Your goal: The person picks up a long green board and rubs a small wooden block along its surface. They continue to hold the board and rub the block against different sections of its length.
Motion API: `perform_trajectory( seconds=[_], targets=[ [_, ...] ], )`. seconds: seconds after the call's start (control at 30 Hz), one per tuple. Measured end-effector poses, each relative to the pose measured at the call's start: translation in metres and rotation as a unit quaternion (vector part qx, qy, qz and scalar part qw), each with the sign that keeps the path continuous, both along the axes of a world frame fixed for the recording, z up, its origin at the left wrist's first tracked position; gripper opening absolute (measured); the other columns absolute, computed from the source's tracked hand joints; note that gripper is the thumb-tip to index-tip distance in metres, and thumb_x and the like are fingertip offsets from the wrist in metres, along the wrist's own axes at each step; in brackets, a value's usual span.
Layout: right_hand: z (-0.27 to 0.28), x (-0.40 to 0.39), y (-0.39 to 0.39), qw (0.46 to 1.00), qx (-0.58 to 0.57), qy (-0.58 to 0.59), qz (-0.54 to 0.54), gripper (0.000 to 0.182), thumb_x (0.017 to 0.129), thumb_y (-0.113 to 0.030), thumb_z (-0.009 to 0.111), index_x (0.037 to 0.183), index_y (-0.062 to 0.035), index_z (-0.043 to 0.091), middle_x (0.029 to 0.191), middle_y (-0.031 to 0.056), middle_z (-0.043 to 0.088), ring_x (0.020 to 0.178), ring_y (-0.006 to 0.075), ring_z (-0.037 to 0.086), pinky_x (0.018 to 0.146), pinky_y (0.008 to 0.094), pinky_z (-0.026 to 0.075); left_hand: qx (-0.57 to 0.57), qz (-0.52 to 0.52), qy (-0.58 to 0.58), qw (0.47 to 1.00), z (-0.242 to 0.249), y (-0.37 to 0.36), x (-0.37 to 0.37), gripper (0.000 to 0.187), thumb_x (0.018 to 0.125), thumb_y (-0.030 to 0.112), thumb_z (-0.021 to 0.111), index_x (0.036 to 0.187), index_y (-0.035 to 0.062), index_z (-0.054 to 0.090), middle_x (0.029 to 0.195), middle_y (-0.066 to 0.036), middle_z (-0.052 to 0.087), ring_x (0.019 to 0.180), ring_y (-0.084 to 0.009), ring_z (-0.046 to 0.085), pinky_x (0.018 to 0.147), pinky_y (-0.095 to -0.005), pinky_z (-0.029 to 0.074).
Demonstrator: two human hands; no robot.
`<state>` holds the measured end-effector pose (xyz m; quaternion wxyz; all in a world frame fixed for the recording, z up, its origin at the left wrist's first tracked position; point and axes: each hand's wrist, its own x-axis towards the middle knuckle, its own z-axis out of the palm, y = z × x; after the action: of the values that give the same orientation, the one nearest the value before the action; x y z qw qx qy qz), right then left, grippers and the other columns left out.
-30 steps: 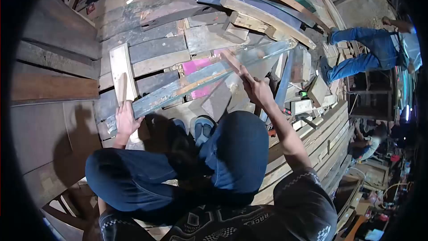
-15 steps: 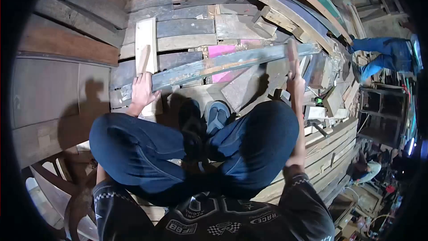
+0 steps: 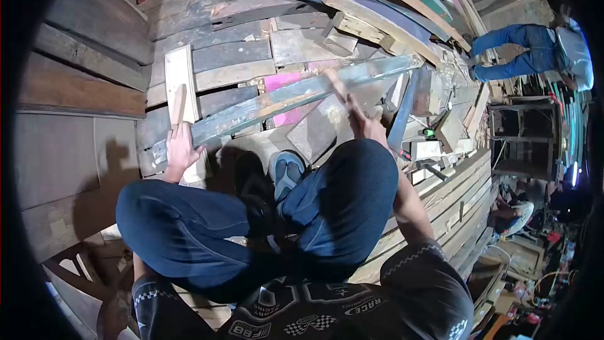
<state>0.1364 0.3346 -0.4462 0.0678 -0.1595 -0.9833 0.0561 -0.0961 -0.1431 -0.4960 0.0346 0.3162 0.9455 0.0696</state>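
A long, worn plank (image 3: 251,113) with flaking blue-grey paint lies slantwise in front of my feet. At its left end, my left hand (image 3: 180,150) has its fingers around a short wooden stick (image 3: 179,106), with the thumb stretched toward the plank. A pale board (image 3: 178,66) lies behind that stick. Over by my right knee, my right hand (image 3: 370,128) is closed on another wooden stick (image 3: 343,92). This stick is smeared by motion, and its far end overlaps the plank in this view.
A saw (image 3: 402,119) and a hammer (image 3: 434,169) lie at the right among wood offcuts. Stacked boards (image 3: 377,22) stand at the back. A co-worker in jeans (image 3: 522,50) is at far right, near a dark wooden frame (image 3: 525,138). Wooden panels (image 3: 82,82) border the left.
My right hand has swung left with its stick, from the plank's right end toward its middle, uncovering the saw. My left hand stays at the left end. The whole view has shifted.
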Motion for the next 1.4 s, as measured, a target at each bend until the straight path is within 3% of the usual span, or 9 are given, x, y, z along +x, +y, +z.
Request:
perform_trajectory(
  seconds=[0.07, 0.2, 0.37, 0.6, 0.73, 1.0, 1.23, 1.27, 1.4],
  targets=[
    [0.008, 0.005, 0.016, 0.999, -0.015, -0.039, 0.031, 0.066, 0.093, -0.027, 0.057, 0.151, -0.0337, 0.028, 0.092, 0.0286, 0.065, 0.063, 0.0438, 0.065, 0.053, 0.0519, 0.052, 0.005, -0.004, -0.006, 1.0, -0.001, 0.002, -0.001, 0.069, 0.063, 0.036, 0.084, 0.114, 0.0022, 0.05, 0.106, -0.015, 0.056, 0.106, -0.0322, 0.054, 0.091, -0.0425, 0.042],
    [-0.013, -0.004, 0.074, 0.976, -0.05, 0.072, -0.2, 0.066, 0.093, -0.022, 0.054, 0.153, -0.0232, 0.026, 0.076, 0.0288, 0.065, 0.064, 0.0462, 0.064, 0.053, 0.0536, 0.05, 0.015, -0.017, 0.021, 1.0, -0.01, -0.004, 0.003, 0.069, 0.062, 0.035, 0.085, 0.112, 0.0022, 0.05, 0.104, -0.016, 0.055, 0.103, -0.0335, 0.054, 0.087, -0.0431, 0.042],
    [0.008, 0.004, -0.008, 1.0, -0.02, -0.004, 0.0, 0.064, 0.095, -0.024, 0.053, 0.152, -0.0279, 0.026, 0.094, 0.0359, 0.063, 0.07, 0.0479, 0.065, 0.056, 0.0532, 0.053, -0.003, -0.004, -0.004, 1.0, 0.003, 0.003, 0.0, 0.069, 0.064, 0.036, 0.084, 0.114, 0.0019, 0.05, 0.108, -0.014, 0.056, 0.108, -0.0313, 0.055, 0.092, -0.0427, 0.042],
    [-0.007, 0.002, 0.032, 0.979, -0.095, 0.109, -0.145, 0.064, 0.094, -0.017, 0.052, 0.152, -0.0182, 0.024, 0.074, 0.0288, 0.063, 0.066, 0.0473, 0.062, 0.056, 0.055, 0.047, 0.016, -0.021, 0.029, 0.999, -0.01, -0.003, -0.003, 0.07, 0.062, 0.035, 0.085, 0.112, 0.0022, 0.049, 0.103, -0.016, 0.056, 0.103, -0.0339, 0.055, 0.087, -0.0439, 0.042],
    [0.03, 0.008, -0.024, 0.984, -0.093, -0.083, -0.128, 0.062, 0.094, -0.022, 0.057, 0.149, -0.0358, 0.032, 0.086, 0.0268, 0.065, 0.078, 0.0468, 0.063, 0.066, 0.0543, 0.049, 0.011, -0.018, 0.019, 1.0, -0.006, -0.001, -0.002, 0.069, 0.062, 0.035, 0.085, 0.111, 0.0023, 0.05, 0.103, -0.015, 0.056, 0.103, -0.0331, 0.055, 0.087, -0.0432, 0.042],
    [0.0, 0.008, -0.019, 0.987, -0.095, -0.039, -0.123, 0.072, 0.091, -0.022, 0.061, 0.15, -0.0415, 0.025, 0.092, 0.0287, 0.065, 0.072, 0.0461, 0.065, 0.066, 0.0531, 0.052, -0.007, 0.008, -0.024, 1.0, -0.004, 0.0, -0.001, 0.068, 0.064, 0.036, 0.083, 0.113, 0.0043, 0.049, 0.108, -0.013, 0.055, 0.108, -0.0305, 0.053, 0.09, -0.0429, 0.041],
    [0.001, 0.029, -0.024, 0.956, -0.236, -0.021, -0.174, 0.071, 0.091, -0.021, 0.061, 0.149, -0.0415, 0.027, 0.084, 0.0266, 0.066, 0.074, 0.0438, 0.066, 0.07, 0.0511, 0.051, -0.039, -0.021, -0.166, 0.985, 0.027, 0.009, -0.025, 0.093, 0.07, 0.058, 0.075, 0.138, 0.0049, 0.039, 0.133, -0.022, 0.049, 0.127, -0.0403, 0.045, 0.105, -0.0512, 0.035],
    [-0.002, 0.033, -0.029, 0.935, -0.281, -0.023, -0.215, 0.065, 0.092, -0.018, 0.06, 0.15, -0.0308, 0.034, 0.098, 0.026, 0.068, 0.091, 0.0346, 0.07, 0.079, 0.0428, 0.053, -0.075, -0.042, -0.185, 0.979, 0.029, 0.009, -0.03, 0.091, 0.074, 0.064, 0.068, 0.138, 0.0065, 0.04, 0.134, -0.026, 0.049, 0.122, -0.0449, 0.048, 0.103, -0.0537, 0.039],
    [-0.012, 0.042, -0.042, 0.919, -0.312, 0.016, -0.24, 0.062, 0.093, -0.018, 0.06, 0.149, -0.0268, 0.035, 0.104, 0.0254, 0.066, 0.096, 0.0315, 0.067, 0.081, 0.0405, 0.051, -0.122, -0.071, -0.21, 0.967, 0.057, 0.026, -0.052, 0.091, 0.078, 0.074, 0.057, 0.138, 0.0069, 0.042, 0.129, -0.027, 0.053, 0.12, -0.0451, 0.05, 0.102, -0.0531, 0.041]
  ],
)
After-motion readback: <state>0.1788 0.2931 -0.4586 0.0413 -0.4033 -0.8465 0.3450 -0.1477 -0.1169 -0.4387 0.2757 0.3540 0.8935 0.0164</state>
